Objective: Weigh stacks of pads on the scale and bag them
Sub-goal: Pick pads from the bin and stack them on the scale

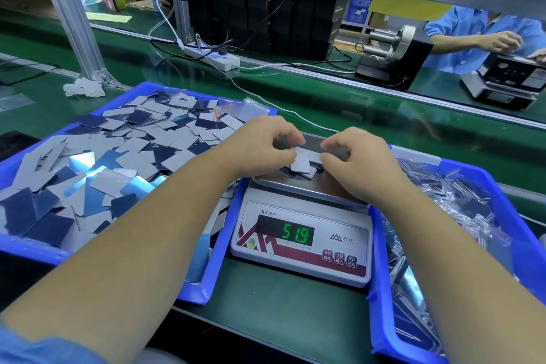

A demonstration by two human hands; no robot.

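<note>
Bins first: big blue tray (17, 248) off the left hand's outer side, heaped w/ loose grey and dark-blue pads (88, 168); second blue bin (381, 289) outside the right hand, full of clear bagged stock (443, 216). Scale (301, 242) sits between the forearms, readout 51.9. Small pad stack (304, 164) lies on the pan right under both hands, fanned and uneven, grey faces up, dark edges showing. Left hand (263, 146) has fingers curled, pinching the top pad; right hand (354, 159) curled too, fingertips at the stack's edge, grip on it unclear. Risk, imo: hands resting on stack would skew the weight; loose fan could slide off pan when squared up.
</note>
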